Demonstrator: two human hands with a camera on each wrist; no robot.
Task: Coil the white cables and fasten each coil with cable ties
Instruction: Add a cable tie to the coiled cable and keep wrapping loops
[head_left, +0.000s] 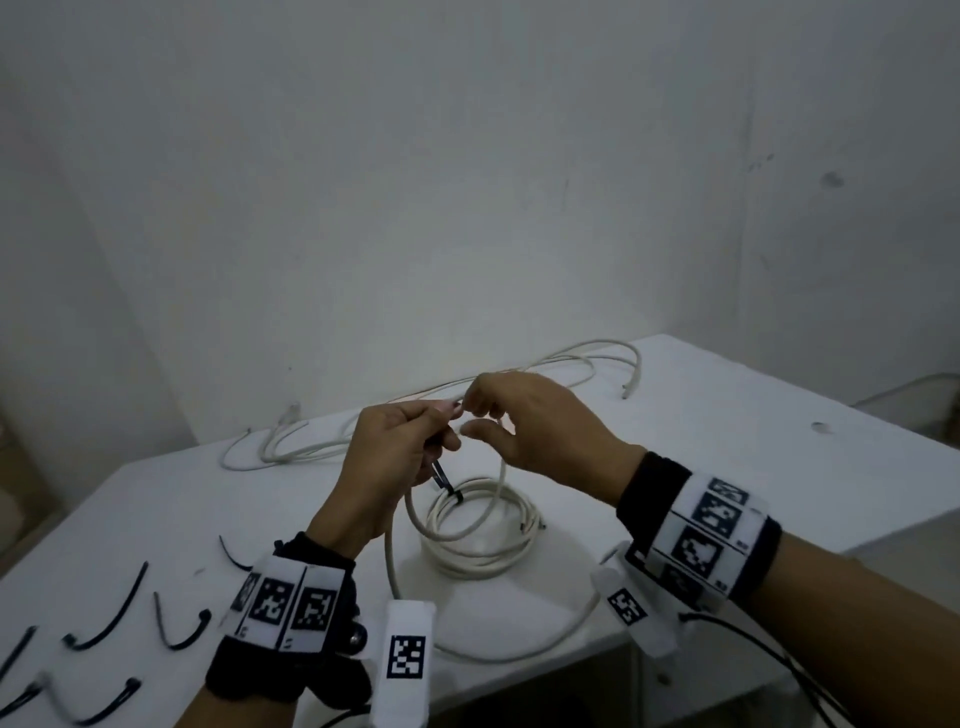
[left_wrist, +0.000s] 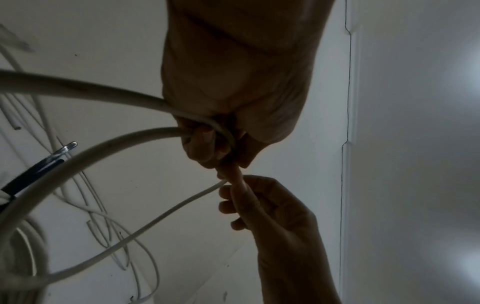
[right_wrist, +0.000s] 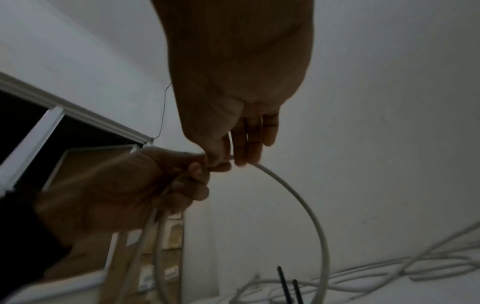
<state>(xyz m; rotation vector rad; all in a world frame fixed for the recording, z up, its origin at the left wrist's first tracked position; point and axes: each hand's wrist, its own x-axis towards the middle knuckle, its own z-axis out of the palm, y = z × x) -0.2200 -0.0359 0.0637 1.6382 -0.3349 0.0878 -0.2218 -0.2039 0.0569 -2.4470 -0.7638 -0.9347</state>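
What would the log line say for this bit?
left hand: grips white cable loops | right hand: pinches same cable | tied coil: on table | spare ties: left

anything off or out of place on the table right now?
Nothing damaged or spilled. The coiled cable already carries a black tie. Loose white cables sprawl uncoiled along the table's far edge, and spare cable ties lie scattered near-left. That fits work in progress.

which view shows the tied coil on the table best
The head view: the tied coil lies whole on the table, black tie visible. The left wrist view catches only a blurred edge; in the right wrist view I cannot pick it out.
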